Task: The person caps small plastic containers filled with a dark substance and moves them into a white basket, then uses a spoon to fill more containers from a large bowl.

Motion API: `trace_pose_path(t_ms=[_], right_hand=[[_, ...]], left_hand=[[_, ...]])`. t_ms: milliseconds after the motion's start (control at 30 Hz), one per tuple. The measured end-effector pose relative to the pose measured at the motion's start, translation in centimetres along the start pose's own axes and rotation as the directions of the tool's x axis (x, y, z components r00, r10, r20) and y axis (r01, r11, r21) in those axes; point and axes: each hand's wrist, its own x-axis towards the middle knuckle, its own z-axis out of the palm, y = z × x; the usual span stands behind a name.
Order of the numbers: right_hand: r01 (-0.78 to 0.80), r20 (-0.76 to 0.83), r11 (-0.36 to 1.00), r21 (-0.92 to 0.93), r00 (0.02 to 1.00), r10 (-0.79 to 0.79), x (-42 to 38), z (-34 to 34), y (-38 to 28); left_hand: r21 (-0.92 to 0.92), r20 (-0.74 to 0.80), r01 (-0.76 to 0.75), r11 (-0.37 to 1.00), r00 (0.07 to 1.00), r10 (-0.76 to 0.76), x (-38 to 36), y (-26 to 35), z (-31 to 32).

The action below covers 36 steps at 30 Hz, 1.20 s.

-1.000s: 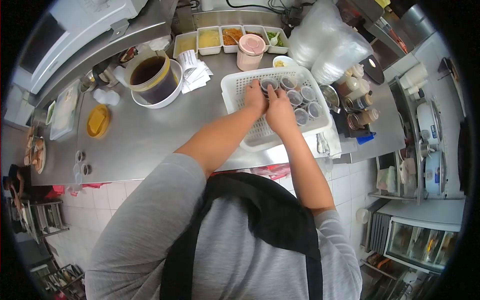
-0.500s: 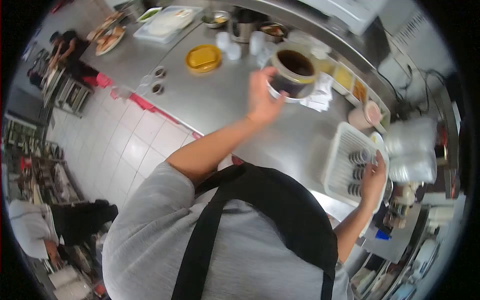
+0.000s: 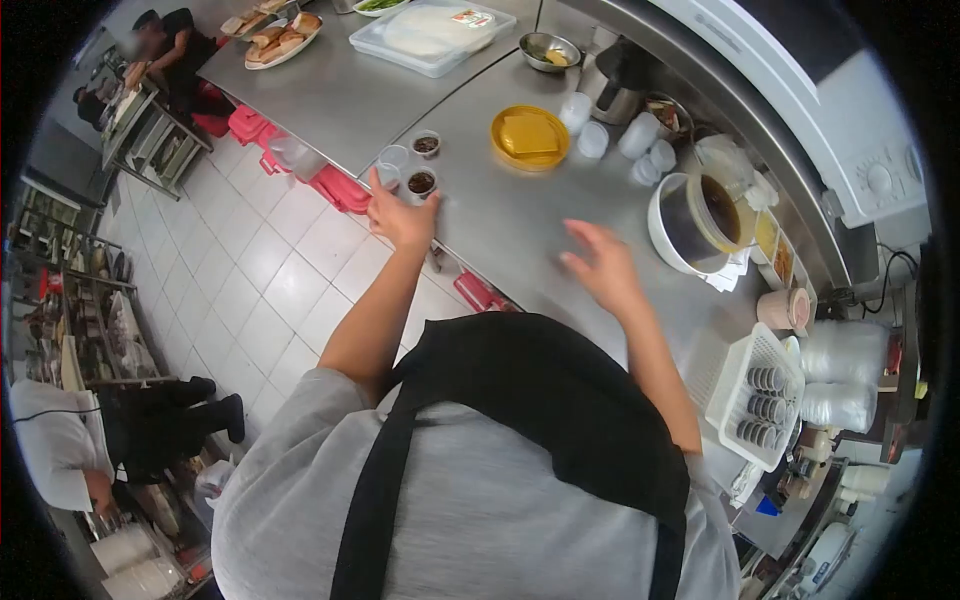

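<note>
My left hand (image 3: 402, 218) is at the table's front edge, thumb and fingers spread around a small clear cup of dark sauce (image 3: 421, 181). Beside that cup are clear lids or cups (image 3: 391, 160), and a second dark-filled cup (image 3: 426, 144) stands just behind. Over the steel table (image 3: 520, 230), my right hand (image 3: 605, 268) hangs with its fingers apart and nothing in them. To its right, a large clear tub of dark liquid (image 3: 700, 225) leans in a white bowl (image 3: 662, 240). A yellow lid (image 3: 530, 138) lies farther back.
A white basket (image 3: 715, 400) holding stacked small cups (image 3: 767, 408) stands at the right. Upturned plastic cups (image 3: 638, 135), a metal jug (image 3: 608, 88) and a lidded plastic box (image 3: 430, 45) are along the back. Two people (image 3: 175, 55) (image 3: 60, 440) work on the left.
My left hand has let go of the tub, which now rests at the right, and moved left to the small cups. My right hand has left the basket and come over the table.
</note>
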Motion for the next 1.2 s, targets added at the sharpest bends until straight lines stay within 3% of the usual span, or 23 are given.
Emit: trace_pose_path(t_ms=[100,233,300,400,433,500,600,700,767,867,900,933,1100,1200], right_hand=[[0.081,0.083,0.993,0.087,0.993,-0.088,5.4,7.1,-0.2],[-0.122,0.152,0.953,0.276,0.985,0.081,9.6,13.1,-0.3],[-0.186,0.155,0.932,0.31,0.977,0.143,10.2,14.3,0.2],[-0.14,0.137,0.938,0.318,0.985,0.101,8.3,13.4,-0.3],[-0.122,0.104,0.945,0.303,0.99,0.094,7.3,13.0,-0.4],[-0.084,0.032,0.961,0.265,0.996,0.078,5.3,11.5,-0.1],[-0.241,-0.043,0.947,0.214,0.966,0.256,1.3,9.1,1.9],[-0.361,-0.025,0.699,0.617,0.879,0.477,-2.3,7.4,6.0],[-0.402,0.044,0.514,0.757,0.817,0.575,-3.8,5.7,6.3],[-0.311,0.048,0.27,0.911,0.732,0.68,-6.1,5.2,6.9],[-0.249,0.033,0.203,0.947,0.704,0.71,-6.6,5.3,7.0],[-0.213,0.015,0.185,0.959,0.692,0.722,-7.1,5.3,6.4],[-0.15,0.006,0.121,0.981,0.651,0.759,-8.3,5.3,5.8],[-0.069,0.0,0.055,0.996,0.617,0.787,-7.6,4.0,7.9]], left_hand=[[-0.033,0.048,-0.057,0.998,0.997,0.058,1.1,-0.6,0.1],[-0.126,0.134,-0.15,0.981,0.977,0.167,1.7,-1.7,-0.8],[-0.17,0.154,-0.23,0.958,0.954,0.256,0.7,-2.4,-1.5],[-0.449,0.398,-0.124,0.885,0.859,0.322,-1.3,-2.5,-2.3],[-0.473,0.415,-0.165,0.865,0.825,0.384,-2.3,-1.9,-2.1],[-0.512,0.553,-0.125,0.85,0.709,0.438,-3.5,-0.3,-1.4],[-0.576,0.644,-0.153,0.803,0.52,0.561,-5.2,2.0,0.4],[-0.677,0.632,-0.228,0.7,0.308,0.711,-6.7,4.2,3.4],[-0.716,0.643,-0.227,0.66,0.153,0.75,-7.8,5.6,5.2],[-0.705,0.629,-0.433,0.562,-0.017,0.777,-8.9,7.3,7.1],[-0.717,0.649,-0.363,0.595,-0.035,0.76,-9.4,7.9,7.1],[-0.722,0.628,-0.385,0.575,-0.015,0.778,-10.1,8.4,6.9],[-0.676,0.572,-0.453,0.582,0.176,0.801,-13.5,8.5,6.6],[-0.665,0.619,-0.374,0.646,0.209,0.757,-14.2,8.8,6.7]])
